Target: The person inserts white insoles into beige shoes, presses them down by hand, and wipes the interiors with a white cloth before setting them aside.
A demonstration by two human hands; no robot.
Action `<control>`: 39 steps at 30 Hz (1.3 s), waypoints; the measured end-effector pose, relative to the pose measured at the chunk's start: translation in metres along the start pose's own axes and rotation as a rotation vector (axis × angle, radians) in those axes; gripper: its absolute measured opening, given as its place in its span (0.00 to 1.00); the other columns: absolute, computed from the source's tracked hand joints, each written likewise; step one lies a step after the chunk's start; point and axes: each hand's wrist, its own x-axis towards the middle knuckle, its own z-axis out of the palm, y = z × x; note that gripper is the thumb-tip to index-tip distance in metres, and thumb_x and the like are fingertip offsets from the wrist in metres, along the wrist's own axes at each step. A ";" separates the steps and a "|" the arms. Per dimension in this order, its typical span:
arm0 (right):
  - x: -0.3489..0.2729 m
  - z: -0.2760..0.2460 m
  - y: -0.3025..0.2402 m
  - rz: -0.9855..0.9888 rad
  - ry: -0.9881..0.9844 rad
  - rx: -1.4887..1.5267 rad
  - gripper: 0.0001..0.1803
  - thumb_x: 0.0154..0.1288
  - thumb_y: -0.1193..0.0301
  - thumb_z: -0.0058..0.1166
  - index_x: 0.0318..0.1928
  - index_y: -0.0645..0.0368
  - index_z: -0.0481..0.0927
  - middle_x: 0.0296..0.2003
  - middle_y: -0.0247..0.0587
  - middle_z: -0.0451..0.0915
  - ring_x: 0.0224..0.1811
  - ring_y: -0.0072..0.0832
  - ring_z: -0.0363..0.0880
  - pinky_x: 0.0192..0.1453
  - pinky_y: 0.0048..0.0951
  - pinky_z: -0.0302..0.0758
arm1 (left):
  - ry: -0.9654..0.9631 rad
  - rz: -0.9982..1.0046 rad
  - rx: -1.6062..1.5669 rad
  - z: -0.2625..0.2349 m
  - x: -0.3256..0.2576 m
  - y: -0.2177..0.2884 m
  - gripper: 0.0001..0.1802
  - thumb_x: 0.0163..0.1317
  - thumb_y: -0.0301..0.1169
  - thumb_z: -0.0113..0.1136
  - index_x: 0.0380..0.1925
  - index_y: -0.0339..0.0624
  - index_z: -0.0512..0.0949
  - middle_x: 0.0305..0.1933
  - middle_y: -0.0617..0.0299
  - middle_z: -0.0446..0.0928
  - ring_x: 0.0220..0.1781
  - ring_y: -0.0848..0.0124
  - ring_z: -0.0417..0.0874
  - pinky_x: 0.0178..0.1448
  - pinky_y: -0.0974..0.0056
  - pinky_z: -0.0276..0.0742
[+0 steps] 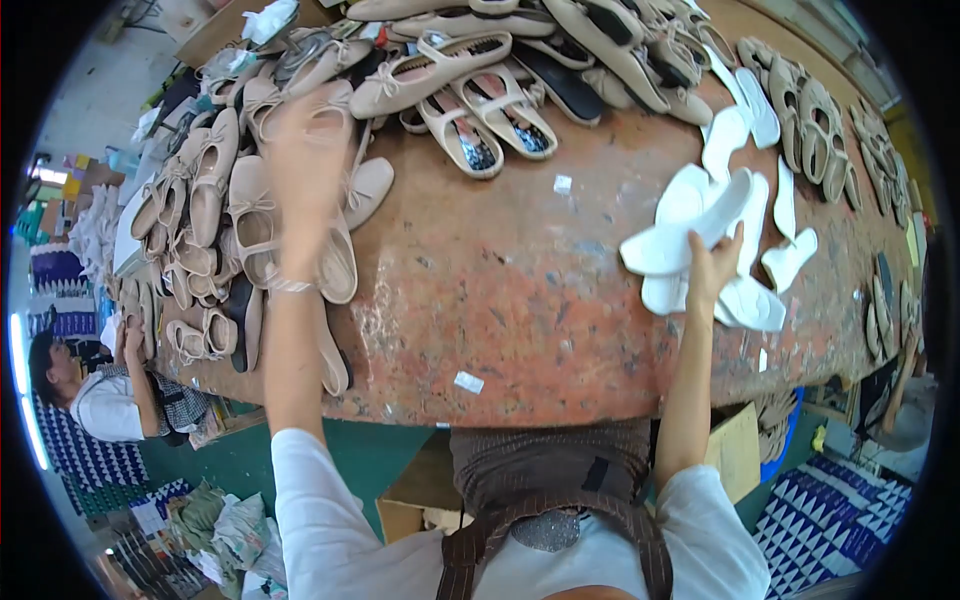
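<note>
My left hand [312, 165] is stretched out over the beige flat shoes heaped at the left of the table, above a shoe with a strap [252, 190]. Motion smears its fingers, so whether it holds a shoe cannot be told. On the right, my right hand [710, 265] grips a white shoe insole [728, 205] between thumb and fingers. Under it lies a loose fanned stack of more white insoles [650, 258]. Two strapped beige shoes [462, 135] with dark patterned insides rest side by side at the far middle.
The worn brown table [510, 290] curves toward me. Beige shoes [820, 130] stand in rows along its right side, and more are heaped at the far edge. A paper scrap [468, 382] lies near the front edge. Another person [105, 395] sits at the left; a further person [905, 400] is at the right.
</note>
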 end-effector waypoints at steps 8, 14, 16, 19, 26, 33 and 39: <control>-0.042 -0.066 -0.062 0.176 -0.417 0.849 0.39 0.63 0.68 0.52 0.73 0.69 0.56 0.62 0.54 0.72 0.61 0.39 0.74 0.70 0.41 0.68 | -0.075 -0.326 -0.109 0.192 0.071 0.009 0.22 0.59 0.45 0.65 0.45 0.39 0.81 0.49 0.37 0.78 0.54 0.43 0.77 0.60 0.47 0.73; -0.076 -0.104 -0.061 0.215 -0.546 0.925 0.39 0.77 0.47 0.40 0.75 0.63 0.52 0.62 0.51 0.72 0.49 0.29 0.79 0.56 0.33 0.78 | -0.300 0.173 -0.303 0.087 -0.042 0.051 0.09 0.45 0.24 0.60 0.18 0.37 0.68 0.26 0.49 0.72 0.32 0.52 0.76 0.36 0.55 0.70; -0.086 -0.107 -0.064 0.248 -0.574 0.783 0.41 0.77 0.43 0.37 0.74 0.64 0.56 0.63 0.48 0.72 0.48 0.26 0.77 0.54 0.31 0.77 | -0.640 0.266 -0.382 0.048 -0.098 0.071 0.07 0.46 0.15 0.52 0.22 0.36 0.66 0.38 0.51 0.72 0.30 0.54 0.73 0.36 0.57 0.69; -0.106 -0.112 -0.067 0.204 -0.671 0.463 0.33 0.77 0.51 0.37 0.65 0.69 0.71 0.58 0.49 0.77 0.37 0.19 0.76 0.41 0.22 0.71 | -0.988 0.276 -0.488 0.020 -0.167 0.075 0.09 0.46 0.11 0.51 0.25 0.35 0.68 0.58 0.47 0.69 0.39 0.55 0.78 0.41 0.56 0.73; -0.152 -0.096 -0.080 -0.743 -0.897 -0.352 0.18 0.49 0.80 0.63 0.43 0.56 0.89 0.51 0.42 0.82 0.51 0.40 0.75 0.59 0.41 0.67 | -0.272 0.272 -0.005 0.017 -0.277 0.028 0.13 0.52 0.14 0.64 0.38 0.37 0.78 0.58 0.48 0.74 0.47 0.54 0.82 0.49 0.55 0.81; -0.167 -0.069 -0.074 -0.865 -0.964 -0.286 0.14 0.49 0.81 0.61 0.39 0.59 0.89 0.46 0.39 0.85 0.50 0.34 0.80 0.60 0.39 0.69 | -0.319 -0.556 -0.034 0.003 -0.333 0.043 0.32 0.52 0.36 0.76 0.55 0.34 0.77 0.36 0.54 0.78 0.27 0.71 0.79 0.35 0.63 0.78; -0.187 -0.063 -0.077 -0.818 -0.979 -0.225 0.13 0.52 0.80 0.60 0.39 0.62 0.87 0.46 0.43 0.84 0.48 0.37 0.82 0.57 0.38 0.74 | -0.383 -0.621 -0.296 -0.007 -0.335 0.031 0.40 0.47 0.31 0.78 0.62 0.34 0.74 0.35 0.58 0.79 0.28 0.74 0.80 0.32 0.69 0.79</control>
